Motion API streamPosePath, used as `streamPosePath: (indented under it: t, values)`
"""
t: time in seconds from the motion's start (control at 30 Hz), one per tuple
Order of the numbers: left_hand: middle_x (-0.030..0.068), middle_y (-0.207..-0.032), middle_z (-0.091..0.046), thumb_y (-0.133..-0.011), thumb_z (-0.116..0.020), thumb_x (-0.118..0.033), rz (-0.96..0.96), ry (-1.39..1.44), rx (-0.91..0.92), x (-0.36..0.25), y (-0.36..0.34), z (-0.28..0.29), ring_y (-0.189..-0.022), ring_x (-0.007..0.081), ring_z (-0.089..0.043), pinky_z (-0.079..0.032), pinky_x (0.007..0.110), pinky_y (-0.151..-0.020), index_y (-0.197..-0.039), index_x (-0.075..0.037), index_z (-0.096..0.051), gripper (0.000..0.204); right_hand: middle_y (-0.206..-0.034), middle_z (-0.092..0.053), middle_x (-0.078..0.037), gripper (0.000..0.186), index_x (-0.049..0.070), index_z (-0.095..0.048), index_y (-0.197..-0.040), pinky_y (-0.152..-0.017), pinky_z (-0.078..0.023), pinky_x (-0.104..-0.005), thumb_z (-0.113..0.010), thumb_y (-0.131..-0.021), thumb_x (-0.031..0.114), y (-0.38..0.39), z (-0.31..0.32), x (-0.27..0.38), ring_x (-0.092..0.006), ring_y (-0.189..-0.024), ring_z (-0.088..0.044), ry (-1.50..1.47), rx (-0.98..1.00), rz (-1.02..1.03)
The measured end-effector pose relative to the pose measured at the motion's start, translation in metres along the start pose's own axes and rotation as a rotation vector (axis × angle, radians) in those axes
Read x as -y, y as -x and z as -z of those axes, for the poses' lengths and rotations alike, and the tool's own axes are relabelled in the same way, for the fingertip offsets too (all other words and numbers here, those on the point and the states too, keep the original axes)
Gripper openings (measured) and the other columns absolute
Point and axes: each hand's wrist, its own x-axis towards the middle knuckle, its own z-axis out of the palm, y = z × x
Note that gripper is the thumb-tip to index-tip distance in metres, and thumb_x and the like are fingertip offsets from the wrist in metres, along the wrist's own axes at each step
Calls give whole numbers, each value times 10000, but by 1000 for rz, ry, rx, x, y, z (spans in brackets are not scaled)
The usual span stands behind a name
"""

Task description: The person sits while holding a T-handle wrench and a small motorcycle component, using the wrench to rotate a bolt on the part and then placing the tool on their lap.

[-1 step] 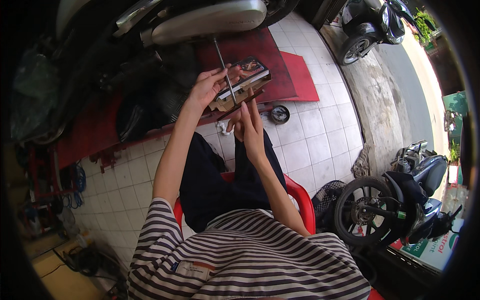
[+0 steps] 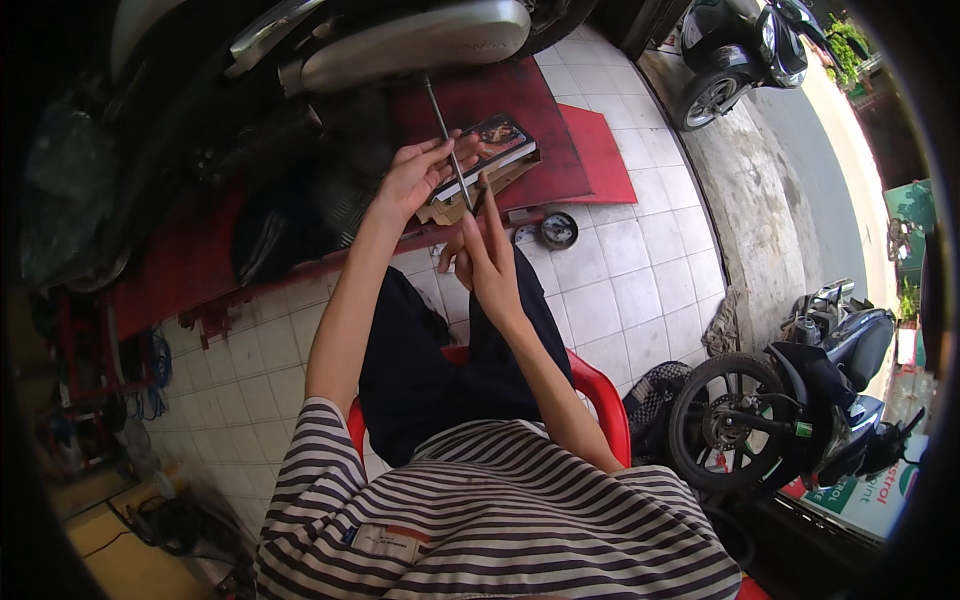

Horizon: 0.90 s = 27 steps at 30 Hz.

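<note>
A long T-handle wrench (image 2: 447, 135) runs from beneath the silver cover (image 2: 420, 45) of a motorcycle down toward me. My left hand (image 2: 418, 172) holds its shaft lightly between thumb and forefinger, other fingers spread. My right hand (image 2: 490, 270) is at the wrench's near end, forefinger and thumb stretched out beside the crossbar, the other fingers bent. The crossbar is hard to make out there. Behind the wrench a box with a picture on its lid (image 2: 500, 137) lies over tan cardboard (image 2: 440, 213).
The red lift platform (image 2: 540, 125) stretches under the motorcycle. On the white tiled floor (image 2: 640, 240) sits a round dark dish (image 2: 559, 230). I sit on a red plastic chair (image 2: 603, 395). Parked motorcycles (image 2: 725, 420) stand at the right, beyond a netted bundle (image 2: 655, 405).
The crossbar of the wrench has turned out of its slanting position. My right hand has drawn slightly lower and left, its forefinger still stretched. My left hand stays on the shaft.
</note>
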Motion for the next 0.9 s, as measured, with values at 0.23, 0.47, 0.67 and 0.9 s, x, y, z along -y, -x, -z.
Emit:
streamPosePath:
  t: [0.23, 0.47, 0.67, 0.9]
  values:
    - [252, -1273, -601, -1012, -495, -24, 13, -12, 31, -3, -3, 4, -1209, 307, -604, -517, 394, -1074, -1253, 85, -489, 264, -654, -607, -91, 675, 78, -64, -1585, -399, -270, -205, -397, -1075, 369, 12, 5, -43, -53, -390, -345, -183, -15, -278]
    - [246, -1273, -601, -1020, -482, -33, 23, -17, 0, -3, -3, 1, -1224, 315, -593, -513, 403, -1078, -1249, 85, -492, 258, -649, -609, -62, 673, 76, -67, -1586, -423, -283, -193, -439, -1068, 287, 18, -20, -8, -34, -424, -345, -20, 169, -106]
    - [259, -1271, -597, -1022, -474, -28, 12, -4, -7, -3, -4, 2, -1218, 324, -595, -520, 413, -1069, -1249, 92, -486, 257, -643, -605, -43, 608, 36, -184, -1565, -422, -265, -182, -436, -1072, 285, 5, 23, -35, 3, -435, -324, -282, -141, -189]
    - [273, -1237, -611, -1018, -466, -5, 25, 13, -16, 2, -9, 2, -1168, 343, -627, -546, 435, -1031, -1207, 96, -492, 215, -584, -621, -63, 703, 66, -164, -1576, -494, -430, -235, -552, -1017, 241, 12, 7, -1, -94, -470, -529, 225, 221, -277]
